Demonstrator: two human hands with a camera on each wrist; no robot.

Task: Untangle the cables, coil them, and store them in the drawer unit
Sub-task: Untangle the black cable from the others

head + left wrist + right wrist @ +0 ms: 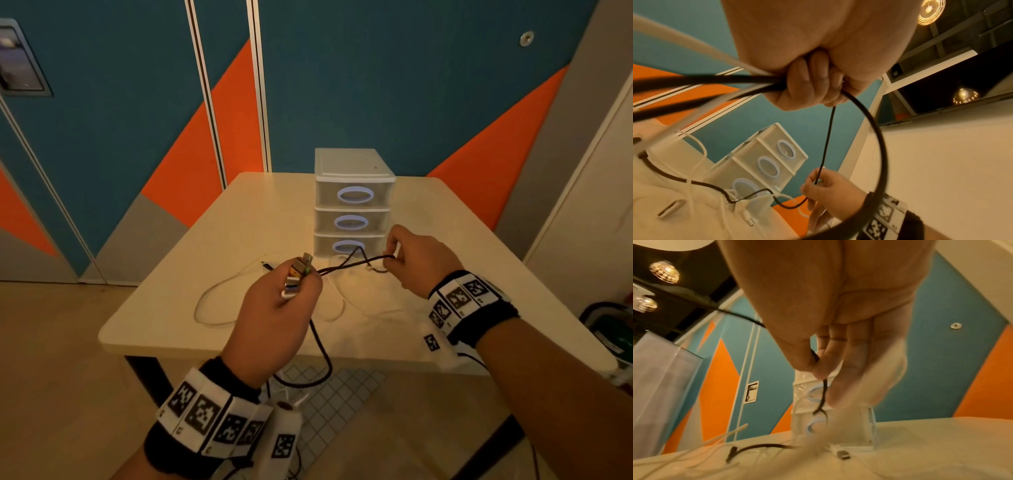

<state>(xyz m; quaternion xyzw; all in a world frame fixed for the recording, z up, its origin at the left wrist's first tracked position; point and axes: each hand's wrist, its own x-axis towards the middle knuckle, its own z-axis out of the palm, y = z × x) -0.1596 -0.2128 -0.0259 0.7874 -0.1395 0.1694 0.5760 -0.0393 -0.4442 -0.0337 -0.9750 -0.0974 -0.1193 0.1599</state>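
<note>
My left hand [289,291] is raised over the table's front and grips a bunch of cable plugs [298,272] together with black and white cable strands [748,81]. A thin black cable [346,265] runs from that fist to my right hand [394,255], which pinches it between thumb and fingers [813,363] just in front of the drawer unit [352,202]. The unit is clear plastic with three shut drawers and oval handles. A white cable [219,294] lies looped on the table. A thicker black loop [323,356] hangs below my left hand.
The cream table [171,308] stands against a teal and orange wall. A loose USB plug [842,454] lies on the table near the unit's base. Checkered flooring [335,394] shows under the table's front edge. A dark bag [606,329] sits at the right.
</note>
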